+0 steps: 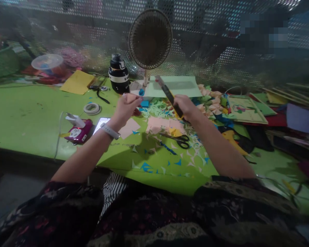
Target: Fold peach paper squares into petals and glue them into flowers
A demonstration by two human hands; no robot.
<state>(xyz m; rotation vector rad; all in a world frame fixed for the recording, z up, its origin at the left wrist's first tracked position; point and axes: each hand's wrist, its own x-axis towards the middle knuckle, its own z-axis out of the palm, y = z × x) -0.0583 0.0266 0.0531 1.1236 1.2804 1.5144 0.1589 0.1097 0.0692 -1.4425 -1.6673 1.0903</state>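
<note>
My left hand [126,108] is closed in a pinch on a small peach paper piece [130,97], held above the table. My right hand [186,106] is wrapped round a long black-and-yellow tool [167,92] that looks like a utility knife, tilted with its far end up and to the left. The two hands are apart. Beneath them lie pale peach paper sheets [158,124] and dark-handled scissors [182,140]. Light green paper scraps [157,109] are heaped behind the sheets. A blue paper block [144,104] sits just right of my left hand.
A fan [150,39] and a black bottle [119,74] stand at the back. Left are a tape roll [92,108], a purple power strip [79,132] and a phone [101,123]. Folded paper flowers [212,101] and a yellow glue gun [233,139] lie right. Blue clippings [146,167] litter the front.
</note>
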